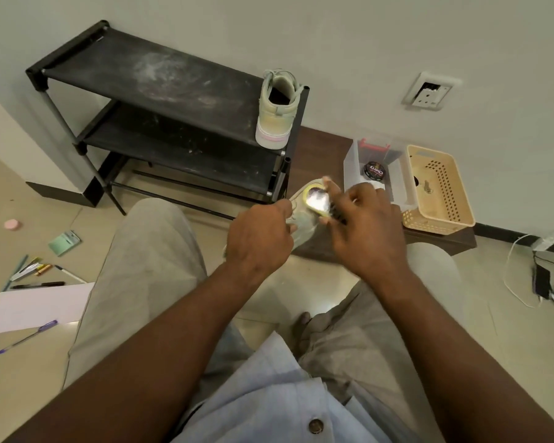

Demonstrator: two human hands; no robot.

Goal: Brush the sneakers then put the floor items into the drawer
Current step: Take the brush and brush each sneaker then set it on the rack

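I am gripping a pale sneaker (302,220) in my left hand (259,238), fingers curled round its side. My right hand (365,231), blurred, is holding a dark-bristled brush (337,214) against its collar. The other sneaker (277,113) is standing at the right end of the shoe rack's (160,78) top shelf. Pens (36,270) and paper (42,305) are lying on the floor beside my left knee.

Black shoe rack (160,100), tiled floor (26,372)
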